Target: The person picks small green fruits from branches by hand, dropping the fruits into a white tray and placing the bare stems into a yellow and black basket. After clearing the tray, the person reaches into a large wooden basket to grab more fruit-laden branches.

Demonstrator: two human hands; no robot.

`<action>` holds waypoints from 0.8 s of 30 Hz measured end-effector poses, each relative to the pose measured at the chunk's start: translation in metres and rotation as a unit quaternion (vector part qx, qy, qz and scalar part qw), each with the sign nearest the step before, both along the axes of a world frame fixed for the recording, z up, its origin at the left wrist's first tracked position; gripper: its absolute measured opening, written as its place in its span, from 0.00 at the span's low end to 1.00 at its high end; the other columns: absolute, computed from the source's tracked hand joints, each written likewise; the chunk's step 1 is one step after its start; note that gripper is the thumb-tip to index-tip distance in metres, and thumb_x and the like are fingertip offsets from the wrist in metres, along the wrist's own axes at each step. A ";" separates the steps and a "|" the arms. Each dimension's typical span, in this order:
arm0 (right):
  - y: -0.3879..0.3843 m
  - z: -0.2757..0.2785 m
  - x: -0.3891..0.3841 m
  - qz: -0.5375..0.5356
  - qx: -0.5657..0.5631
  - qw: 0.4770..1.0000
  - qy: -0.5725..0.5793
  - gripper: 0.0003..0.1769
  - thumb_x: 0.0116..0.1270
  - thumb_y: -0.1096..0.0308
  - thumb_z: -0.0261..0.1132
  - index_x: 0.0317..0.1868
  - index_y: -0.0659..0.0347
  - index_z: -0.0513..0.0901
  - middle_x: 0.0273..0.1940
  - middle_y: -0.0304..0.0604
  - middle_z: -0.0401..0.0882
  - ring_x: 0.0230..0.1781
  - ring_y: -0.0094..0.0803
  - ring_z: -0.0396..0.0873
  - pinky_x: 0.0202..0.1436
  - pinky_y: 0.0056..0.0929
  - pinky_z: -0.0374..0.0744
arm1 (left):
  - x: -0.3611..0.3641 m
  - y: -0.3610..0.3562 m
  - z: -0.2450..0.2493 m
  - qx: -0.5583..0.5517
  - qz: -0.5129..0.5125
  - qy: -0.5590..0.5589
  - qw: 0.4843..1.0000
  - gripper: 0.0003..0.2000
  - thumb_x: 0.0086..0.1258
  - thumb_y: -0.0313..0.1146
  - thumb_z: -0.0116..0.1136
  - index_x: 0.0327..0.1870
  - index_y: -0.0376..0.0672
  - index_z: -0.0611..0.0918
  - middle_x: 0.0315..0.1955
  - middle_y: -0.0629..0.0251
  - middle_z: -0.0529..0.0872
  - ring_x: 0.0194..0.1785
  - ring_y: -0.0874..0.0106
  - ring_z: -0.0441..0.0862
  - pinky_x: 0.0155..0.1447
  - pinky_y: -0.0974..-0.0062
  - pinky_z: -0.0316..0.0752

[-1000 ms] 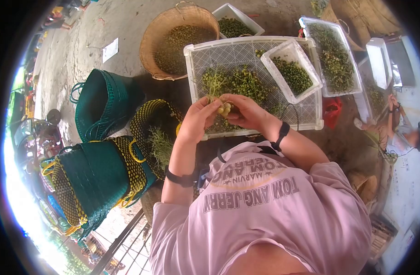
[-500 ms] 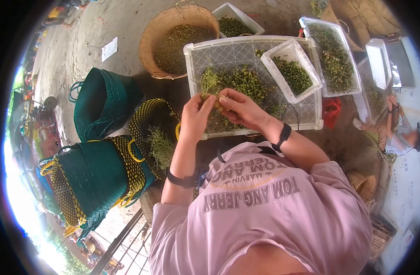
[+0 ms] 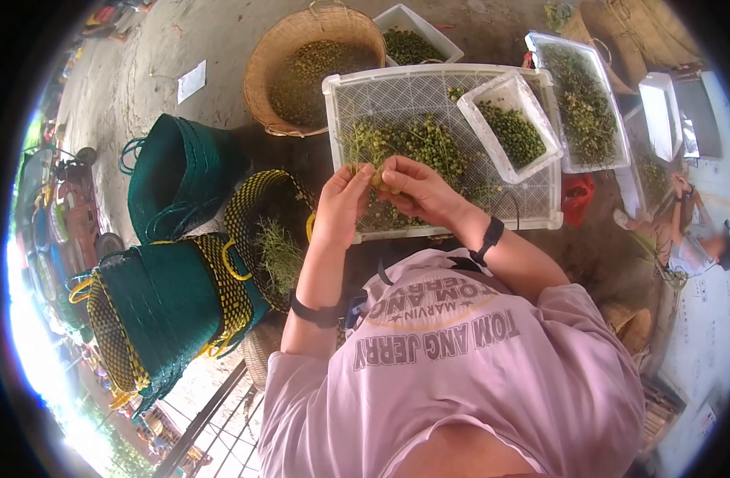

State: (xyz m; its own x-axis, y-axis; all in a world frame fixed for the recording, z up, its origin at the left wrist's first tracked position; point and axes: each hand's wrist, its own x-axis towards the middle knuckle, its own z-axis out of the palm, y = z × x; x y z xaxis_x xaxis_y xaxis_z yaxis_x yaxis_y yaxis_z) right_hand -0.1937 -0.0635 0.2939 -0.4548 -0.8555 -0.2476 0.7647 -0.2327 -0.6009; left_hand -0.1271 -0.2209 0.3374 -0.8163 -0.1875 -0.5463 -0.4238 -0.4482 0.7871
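Both hands are over the near left part of a white mesh tray. My left hand is closed in a pinch on a thin green sprig, mostly hidden by the fingers. Right beside it, my right hand is closed round a few yellowish-green berries at the sprig. Just beyond the fingers, a heap of green berries on stems lies on the tray. A white foam box of loose green berries rests tilted on the tray's right side.
A wicker basket partly filled with berries stands behind the tray. Another white box and a tray of stemmed berries are farther back. Green woven baskets stand at left, with stems in one. Another person sits at right.
The feathery sprig that stood up above my left fingers has dropped lower and shows less. My fingers have shifted slightly, and more of the berries show at my right fingertips.
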 end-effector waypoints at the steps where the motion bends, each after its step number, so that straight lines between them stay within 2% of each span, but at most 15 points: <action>1: -0.001 -0.002 0.000 0.001 0.000 1.000 0.000 0.09 0.73 0.58 0.59 0.41 0.53 0.73 0.33 0.35 0.75 0.21 0.13 0.62 0.22 0.14 0.58 | -0.001 0.000 -0.001 0.000 0.001 0.000 1.000 0.05 0.74 0.35 0.54 0.39 0.44 0.77 0.19 0.83 0.65 0.18 0.90 0.58 0.22 0.89 0.49; 4: -0.002 -0.001 -0.001 -0.008 -0.005 0.999 -0.044 0.08 0.72 0.59 0.60 0.41 0.52 0.73 0.33 0.35 0.76 0.22 0.13 0.63 0.22 0.15 0.59 | -0.003 -0.002 -0.006 0.069 0.025 -0.011 0.997 0.06 0.73 0.36 0.55 0.38 0.45 0.76 0.19 0.82 0.67 0.18 0.90 0.58 0.21 0.89 0.50; 6: -0.001 0.001 -0.001 -0.021 -0.028 0.994 -0.107 0.08 0.72 0.58 0.60 0.41 0.51 0.73 0.33 0.34 0.76 0.23 0.14 0.64 0.23 0.14 0.60 | -0.006 -0.006 -0.015 0.253 0.077 -0.066 0.962 0.06 0.74 0.36 0.54 0.37 0.45 0.75 0.20 0.81 0.69 0.18 0.90 0.59 0.20 0.88 0.50; 10: 0.000 0.007 -0.008 -0.003 -0.016 0.995 -0.099 0.07 0.72 0.59 0.59 0.41 0.52 0.74 0.31 0.33 0.73 0.23 0.15 0.61 0.21 0.15 0.58 | -0.010 -0.010 -0.022 0.278 0.100 -0.021 0.955 0.06 0.74 0.35 0.54 0.37 0.44 0.76 0.21 0.80 0.70 0.18 0.89 0.60 0.20 0.87 0.51; 12: -0.004 0.011 -0.008 -0.002 0.050 0.995 -0.084 0.09 0.71 0.55 0.60 0.41 0.50 0.75 0.32 0.32 0.74 0.24 0.15 0.64 0.23 0.13 0.59 | -0.012 -0.001 -0.018 0.009 0.087 -0.002 0.996 0.06 0.72 0.36 0.57 0.40 0.44 0.78 0.24 0.77 0.75 0.21 0.88 0.64 0.21 0.86 0.56; 13: -0.006 0.014 -0.007 0.006 0.046 0.996 -0.077 0.09 0.71 0.55 0.60 0.41 0.50 0.75 0.32 0.32 0.74 0.24 0.15 0.64 0.23 0.13 0.59 | -0.015 0.006 -0.020 -0.076 0.084 0.038 0.993 0.08 0.72 0.35 0.56 0.40 0.39 0.79 0.26 0.72 0.80 0.23 0.84 0.71 0.23 0.84 0.64; 14: -0.010 0.016 -0.002 -0.029 0.102 0.992 -0.073 0.10 0.71 0.55 0.60 0.41 0.50 0.76 0.31 0.31 0.73 0.24 0.15 0.64 0.23 0.13 0.59 | -0.014 0.002 -0.028 -0.193 0.032 0.050 0.979 0.09 0.72 0.34 0.56 0.40 0.35 0.79 0.27 0.67 0.83 0.26 0.79 0.77 0.27 0.79 0.71; 15: -0.019 0.017 0.001 -0.058 0.148 0.985 -0.065 0.10 0.71 0.54 0.60 0.42 0.50 0.77 0.30 0.30 0.73 0.24 0.15 0.65 0.22 0.13 0.59 | -0.017 0.012 -0.011 -0.145 0.052 0.036 0.987 0.09 0.71 0.33 0.55 0.39 0.34 0.78 0.27 0.66 0.84 0.28 0.79 0.78 0.29 0.76 0.73; 16: -0.023 0.014 0.000 -0.053 0.146 0.986 -0.058 0.11 0.70 0.54 0.61 0.42 0.51 0.77 0.28 0.28 0.71 0.23 0.14 0.64 0.22 0.13 0.58 | -0.016 0.012 -0.015 -0.230 0.042 0.015 0.972 0.09 0.71 0.32 0.55 0.38 0.34 0.78 0.27 0.63 0.84 0.28 0.78 0.79 0.30 0.74 0.74; 17: -0.025 0.007 -0.001 -0.041 0.141 0.988 -0.051 0.11 0.70 0.54 0.61 0.43 0.51 0.78 0.27 0.27 0.70 0.22 0.14 0.64 0.21 0.13 0.58 | -0.015 0.013 -0.022 -0.342 0.056 0.051 0.937 0.11 0.71 0.34 0.56 0.32 0.33 0.78 0.23 0.62 0.83 0.25 0.77 0.76 0.28 0.73 0.73; 18: -0.031 0.001 0.002 -0.071 0.173 0.981 -0.044 0.09 0.71 0.56 0.60 0.43 0.51 0.78 0.24 0.25 0.67 0.21 0.13 0.62 0.21 0.14 0.56 | -0.013 0.013 -0.007 -0.370 0.063 0.043 0.926 0.12 0.69 0.35 0.57 0.31 0.33 0.78 0.22 0.57 0.81 0.26 0.75 0.76 0.30 0.71 0.73; 19: -0.038 0.012 0.004 -0.089 0.210 0.972 -0.047 0.07 0.72 0.58 0.59 0.39 0.51 0.78 0.23 0.24 0.64 0.20 0.13 0.60 0.20 0.15 0.55 | -0.012 0.008 -0.021 -0.366 0.057 0.021 0.929 0.13 0.69 0.37 0.57 0.31 0.33 0.78 0.21 0.53 0.80 0.27 0.75 0.76 0.31 0.70 0.72; 20: -0.036 0.005 0.002 -0.070 0.188 0.978 -0.050 0.07 0.73 0.60 0.58 0.37 0.51 0.76 0.24 0.25 0.65 0.20 0.13 0.59 0.21 0.15 0.56 | -0.010 0.004 -0.029 -0.375 0.057 0.028 0.925 0.14 0.70 0.39 0.56 0.32 0.33 0.78 0.22 0.56 0.80 0.29 0.75 0.75 0.34 0.71 0.72; 22: -0.049 0.005 -0.002 -0.047 0.178 0.980 -0.071 0.06 0.73 0.61 0.57 0.36 0.50 0.75 0.27 0.27 0.66 0.20 0.15 0.59 0.21 0.17 0.57 | -0.010 -0.010 -0.047 -0.299 0.076 0.056 0.950 0.14 0.71 0.41 0.57 0.34 0.35 0.78 0.24 0.62 0.80 0.29 0.76 0.74 0.33 0.72 0.71; 24: -0.057 -0.012 -0.007 -0.011 0.159 0.985 -0.063 0.06 0.72 0.60 0.58 0.37 0.50 0.75 0.27 0.28 0.68 0.21 0.16 0.60 0.21 0.18 0.57 | -0.011 -0.025 -0.050 -0.104 0.104 0.006 0.989 0.14 0.71 0.42 0.56 0.37 0.38 0.79 0.25 0.70 0.78 0.28 0.77 0.71 0.32 0.73 0.68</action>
State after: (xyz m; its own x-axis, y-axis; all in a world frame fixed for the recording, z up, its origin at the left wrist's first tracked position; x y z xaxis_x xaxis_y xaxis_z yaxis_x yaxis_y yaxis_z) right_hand -0.2003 -0.1210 0.2824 -0.4208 -0.7158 -0.5573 0.8348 -0.0651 -0.5467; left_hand -0.1382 -0.2459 0.2876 -0.7550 -0.4593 -0.4680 -0.3288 -0.3524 0.8762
